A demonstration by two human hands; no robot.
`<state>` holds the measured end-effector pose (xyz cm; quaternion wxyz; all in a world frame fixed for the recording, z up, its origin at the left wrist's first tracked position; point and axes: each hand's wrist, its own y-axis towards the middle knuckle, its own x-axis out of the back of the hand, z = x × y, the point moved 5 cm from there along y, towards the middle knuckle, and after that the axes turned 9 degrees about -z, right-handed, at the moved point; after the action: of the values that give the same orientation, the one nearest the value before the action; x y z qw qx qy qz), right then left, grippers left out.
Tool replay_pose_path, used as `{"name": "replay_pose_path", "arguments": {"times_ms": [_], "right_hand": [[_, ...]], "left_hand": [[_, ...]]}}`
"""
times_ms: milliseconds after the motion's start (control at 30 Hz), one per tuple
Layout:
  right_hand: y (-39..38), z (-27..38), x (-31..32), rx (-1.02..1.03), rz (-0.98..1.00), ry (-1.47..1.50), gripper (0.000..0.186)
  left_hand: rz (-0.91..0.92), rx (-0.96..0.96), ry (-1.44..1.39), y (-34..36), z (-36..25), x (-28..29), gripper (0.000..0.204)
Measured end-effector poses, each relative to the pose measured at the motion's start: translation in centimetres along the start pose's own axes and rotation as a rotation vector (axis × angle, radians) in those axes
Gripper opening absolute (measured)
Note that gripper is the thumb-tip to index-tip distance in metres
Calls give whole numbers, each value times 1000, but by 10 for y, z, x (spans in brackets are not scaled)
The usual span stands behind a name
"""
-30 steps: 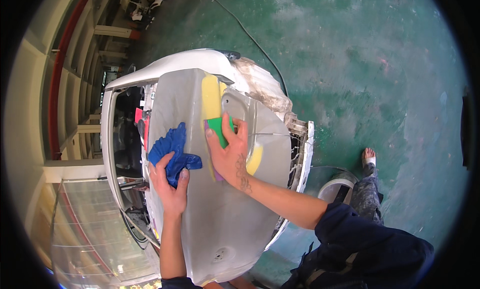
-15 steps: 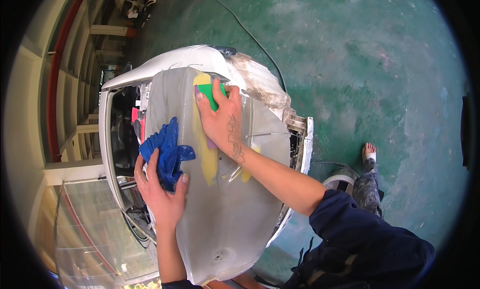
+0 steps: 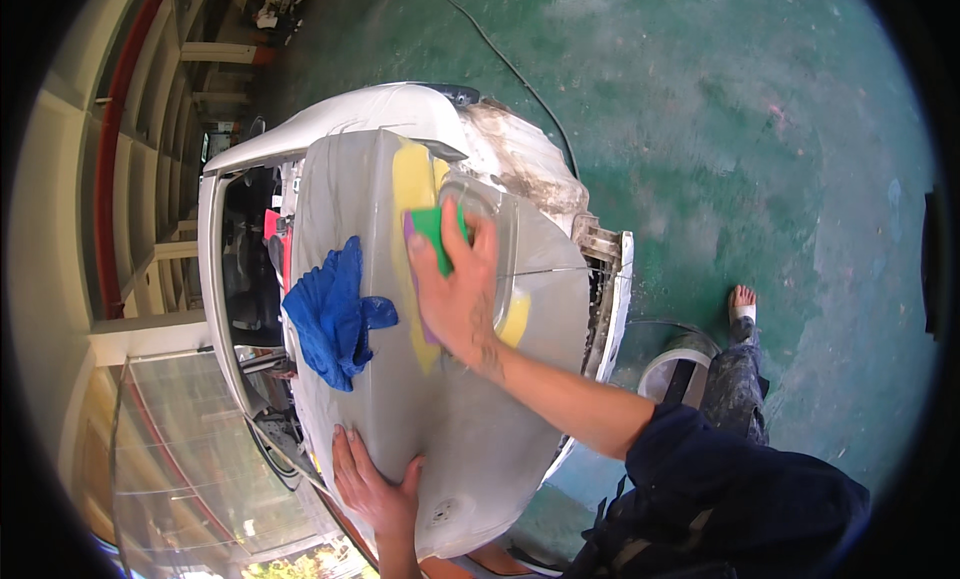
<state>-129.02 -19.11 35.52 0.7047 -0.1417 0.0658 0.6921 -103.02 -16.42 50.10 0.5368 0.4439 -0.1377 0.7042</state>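
Note:
My right hand [image 3: 456, 289] is closed around a green and purple sanding block [image 3: 430, 227] and presses it on the grey car hood [image 3: 480, 419]. Beneath and around the block runs a long strip of yellow filler [image 3: 414, 179]; a smaller yellow patch [image 3: 516, 319] lies right of my wrist. Lower on the hood, my left hand [image 3: 376, 487] rests flat with its fingers spread, holding nothing. A crumpled blue cloth [image 3: 335, 314] lies by itself on the hood's left side, beyond the left fingertips. The hood looks wet in places.
The white car body [image 3: 340, 124] surrounds the hood, with its open front frame [image 3: 612, 299] on the right. A bucket [image 3: 660, 374] stands on the green floor near my leg [image 3: 738, 379]. A dark hose [image 3: 510, 64] crosses the floor beyond the car.
My left hand has let go of the blue cloth and moved nearer, onto the bare hood. The right hand has drawn the sanding block toward me along the yellow strip.

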Motion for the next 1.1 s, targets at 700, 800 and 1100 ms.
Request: {"name": "replay_pose_path", "arguments": {"times_ms": [700,800,1100], "right_hand": [[69,11,-20,-79,129,-53,64],[49,3,-14,-35,52,-73,61],[104,6,-33,-56,165,-121,61]], "left_hand": [[12,10,-64,-5,3,0,95],[44,27,-72,-9,5,-3,97],[-41,-2,-130,27,7,9,97]]}}
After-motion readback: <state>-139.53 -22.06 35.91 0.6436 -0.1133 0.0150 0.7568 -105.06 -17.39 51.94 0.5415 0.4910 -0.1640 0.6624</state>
